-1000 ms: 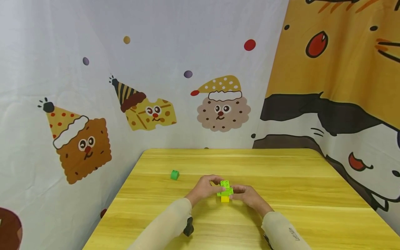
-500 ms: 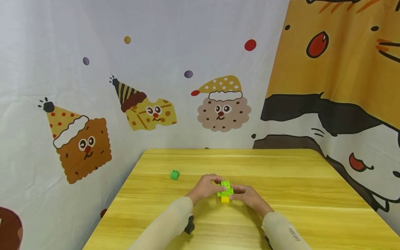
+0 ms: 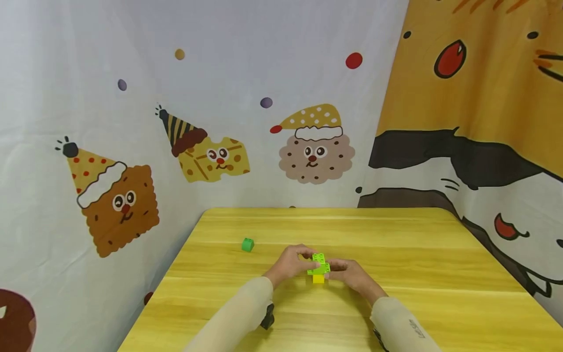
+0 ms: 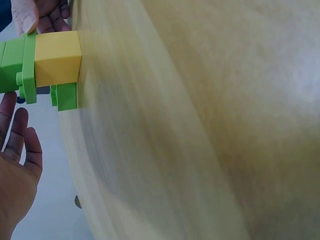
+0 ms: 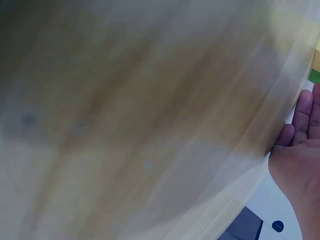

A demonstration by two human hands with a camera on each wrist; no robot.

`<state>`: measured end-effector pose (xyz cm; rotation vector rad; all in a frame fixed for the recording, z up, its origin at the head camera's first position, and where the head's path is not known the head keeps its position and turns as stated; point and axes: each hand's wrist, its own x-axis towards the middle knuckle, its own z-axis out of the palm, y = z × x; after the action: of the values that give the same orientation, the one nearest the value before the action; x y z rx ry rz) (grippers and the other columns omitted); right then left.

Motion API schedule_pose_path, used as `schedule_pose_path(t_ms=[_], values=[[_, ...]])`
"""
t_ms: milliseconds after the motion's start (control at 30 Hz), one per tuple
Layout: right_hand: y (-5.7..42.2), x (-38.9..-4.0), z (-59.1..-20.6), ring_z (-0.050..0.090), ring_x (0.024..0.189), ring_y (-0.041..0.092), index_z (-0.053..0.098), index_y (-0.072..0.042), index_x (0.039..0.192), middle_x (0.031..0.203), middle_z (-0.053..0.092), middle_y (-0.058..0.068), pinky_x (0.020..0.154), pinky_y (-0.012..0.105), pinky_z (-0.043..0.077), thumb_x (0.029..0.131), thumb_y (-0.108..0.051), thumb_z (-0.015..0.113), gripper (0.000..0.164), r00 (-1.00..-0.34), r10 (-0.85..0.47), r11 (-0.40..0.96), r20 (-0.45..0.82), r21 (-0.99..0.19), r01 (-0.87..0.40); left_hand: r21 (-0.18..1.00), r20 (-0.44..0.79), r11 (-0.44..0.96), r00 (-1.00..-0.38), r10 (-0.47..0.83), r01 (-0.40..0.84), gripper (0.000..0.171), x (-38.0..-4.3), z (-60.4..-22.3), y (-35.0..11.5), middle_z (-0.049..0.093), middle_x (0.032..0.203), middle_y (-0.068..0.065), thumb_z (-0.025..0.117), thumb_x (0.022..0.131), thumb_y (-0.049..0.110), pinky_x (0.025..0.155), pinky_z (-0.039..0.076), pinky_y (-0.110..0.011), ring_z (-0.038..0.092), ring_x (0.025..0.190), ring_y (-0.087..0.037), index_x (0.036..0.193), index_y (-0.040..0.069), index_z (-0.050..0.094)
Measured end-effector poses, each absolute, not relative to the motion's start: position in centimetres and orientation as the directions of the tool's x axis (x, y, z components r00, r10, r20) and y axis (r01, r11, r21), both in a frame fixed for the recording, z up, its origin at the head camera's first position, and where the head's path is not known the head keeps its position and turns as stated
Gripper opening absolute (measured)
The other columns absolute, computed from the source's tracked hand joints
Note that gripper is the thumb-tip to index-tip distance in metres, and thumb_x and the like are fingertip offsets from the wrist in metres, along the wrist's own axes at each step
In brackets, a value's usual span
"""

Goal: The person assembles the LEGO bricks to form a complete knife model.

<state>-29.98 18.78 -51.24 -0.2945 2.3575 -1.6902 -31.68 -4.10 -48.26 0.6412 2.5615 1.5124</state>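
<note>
Between the two hands a small stack of toy building blocks stands upright on the wooden table. Its base is a yellow block; above that come a light green plate and a light green brick with studs on top. The left hand pinches the upper green brick from the left, thumb on the near side. From the right, the right hand pinches the plate's edge, its thumb seen there in the left wrist view. In the right wrist view only that hand's lower fingers show.
A darker green block with a rounded side lies apart on the table, to the left and farther back than the stack. Behind the table hangs a white cloth printed with cartoon figures.
The head view has shifted slightly. Both hands keep their places at the stack, with hardly any visible movement; the darker green block stays where it was.
</note>
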Motion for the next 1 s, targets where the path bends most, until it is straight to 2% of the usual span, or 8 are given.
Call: schedule_pose_path(t_ms=[567,1000], values=[[18.85,-29.79,-51.12,0.058,0.117,0.03,0.066,-0.008,0.129,0.123,0.066,0.009,0.1,0.057,0.04,0.087,-0.031,0.078,0.049,-0.957,-0.279,0.335,-0.08,-0.942,-0.019,0.895,0.094,0.369,-0.914,0.394,0.251,0.026,-31.41,-48.49,-4.5,0.064,0.106,0.001,0.078,0.086,0.039,0.08,0.046,-0.038,0.054,0.1,-0.023,0.108,0.026,0.073],[18.77,-29.99,-51.47,0.059,0.114,0.028,0.064,-0.006,0.131,0.123,0.066,0.01,0.099,0.054,0.042,0.088,-0.031,0.077,0.051,-0.958,-0.28,0.344,-0.067,-0.938,-0.035,0.882,0.102,0.385,-0.906,0.41,0.273,0.022,-31.35,-48.61,-4.75,0.065,0.106,0.004,0.076,0.088,0.039,0.083,0.047,-0.039,0.056,0.1,-0.018,0.108,0.03,0.073]])
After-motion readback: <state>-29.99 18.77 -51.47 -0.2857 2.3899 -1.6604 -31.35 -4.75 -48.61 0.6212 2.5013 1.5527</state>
